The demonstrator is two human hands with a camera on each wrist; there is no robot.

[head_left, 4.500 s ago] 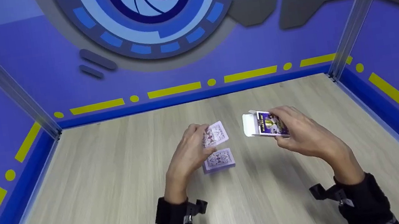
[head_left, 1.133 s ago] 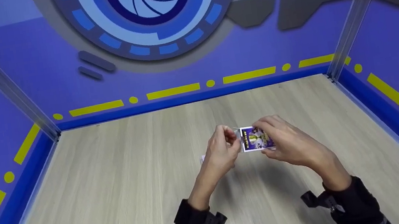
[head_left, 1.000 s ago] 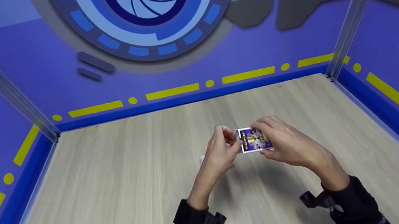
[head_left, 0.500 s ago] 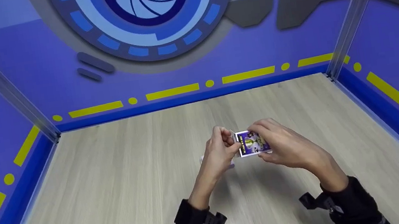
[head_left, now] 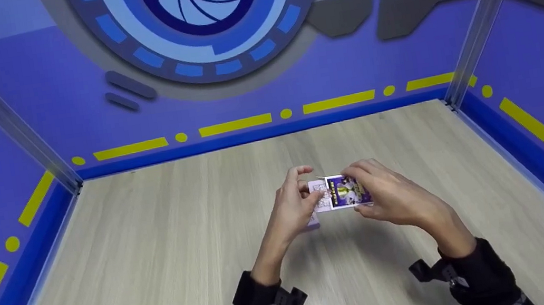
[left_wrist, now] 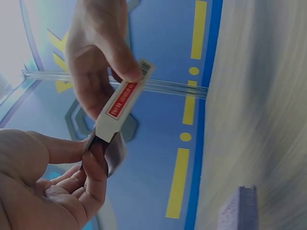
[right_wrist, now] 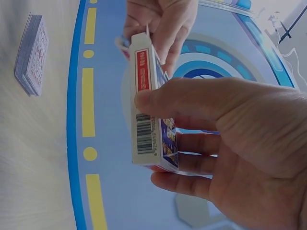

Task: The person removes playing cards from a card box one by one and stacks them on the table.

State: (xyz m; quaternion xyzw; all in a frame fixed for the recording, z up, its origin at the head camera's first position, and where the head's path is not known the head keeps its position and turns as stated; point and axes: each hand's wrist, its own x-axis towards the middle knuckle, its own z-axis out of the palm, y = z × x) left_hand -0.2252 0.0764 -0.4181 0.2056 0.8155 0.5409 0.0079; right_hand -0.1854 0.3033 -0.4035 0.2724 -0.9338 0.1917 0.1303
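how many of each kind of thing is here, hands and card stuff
hands: 2 (left hand, right hand)
card box: 1
cards held at the box mouth: 1 bunch
card stack on the table: 1
total: 5

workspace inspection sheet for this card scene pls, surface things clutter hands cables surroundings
surface: pale wood-grain table
job's things: card box held above the table; cards part way in its open end; card stack lying on the table
clutter: nothing seen
grippers: right hand grips the box; left hand pinches the cards at the box mouth
cables: nothing seen
surroundings: blue walls with yellow dashes, metal corner posts
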